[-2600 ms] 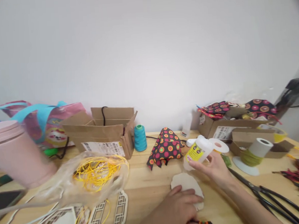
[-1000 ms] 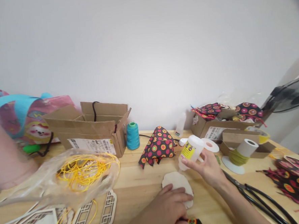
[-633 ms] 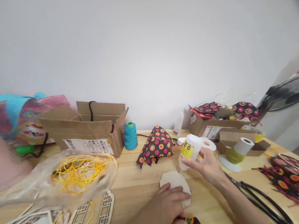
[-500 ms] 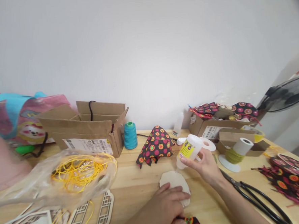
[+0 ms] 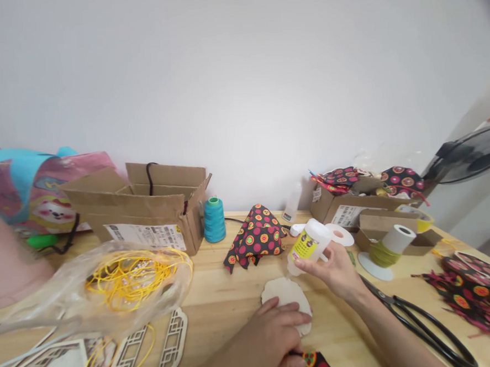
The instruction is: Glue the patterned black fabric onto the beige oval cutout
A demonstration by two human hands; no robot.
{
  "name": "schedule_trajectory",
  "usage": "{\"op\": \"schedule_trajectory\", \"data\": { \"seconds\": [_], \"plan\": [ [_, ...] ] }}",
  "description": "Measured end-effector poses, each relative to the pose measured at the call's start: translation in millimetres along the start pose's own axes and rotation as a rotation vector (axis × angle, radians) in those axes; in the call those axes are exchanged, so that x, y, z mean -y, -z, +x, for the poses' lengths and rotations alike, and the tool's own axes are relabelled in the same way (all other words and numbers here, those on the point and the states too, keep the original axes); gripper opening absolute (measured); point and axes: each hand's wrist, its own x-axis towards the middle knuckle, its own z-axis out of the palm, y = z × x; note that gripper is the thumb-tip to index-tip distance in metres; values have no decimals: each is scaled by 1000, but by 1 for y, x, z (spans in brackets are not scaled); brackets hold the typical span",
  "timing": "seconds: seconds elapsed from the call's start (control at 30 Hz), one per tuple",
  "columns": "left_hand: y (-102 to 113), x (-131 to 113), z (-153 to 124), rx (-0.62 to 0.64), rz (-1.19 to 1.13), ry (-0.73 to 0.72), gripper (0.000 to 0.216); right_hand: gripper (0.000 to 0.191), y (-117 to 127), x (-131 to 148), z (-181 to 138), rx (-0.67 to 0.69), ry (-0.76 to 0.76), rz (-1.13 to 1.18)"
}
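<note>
Pinching a bottle [image 5: 309,243], the right hand [image 5: 339,271] slants its long axis down leftward toward a pale disc [image 5: 281,290].

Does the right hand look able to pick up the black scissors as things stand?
Probably not: the right hand is gripping the white bottle, though nothing appears to lie on the black scissors close by.

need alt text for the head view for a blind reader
The right hand holds a tilted, yellow-labelled white bottle over a wooden table, while the left hand rests on a pale, rounded piece. Behind are patterned cloth, a teal thread spool and an open cardboard box.
</note>
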Motion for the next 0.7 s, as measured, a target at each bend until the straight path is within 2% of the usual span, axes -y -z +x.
{"op": "schedule_trajectory", "data": {
  "seconds": [0.17,0.3,0.5,0.7],
  "plan": [
    [0,-3,1,31,-6,19,18,21,1,-2,0,20,-36,25],
    [-1,-1,0,-10,-12,-3,18,26,0,-2,1,-6,-32,72],
    [-3,2,0,-24,-39,-13,18,13,3,5,1,17,-9,-20],
    [-2,1,0,-6,-20,6,19,20,3,3,1,45,-48,58]
  ]
}}
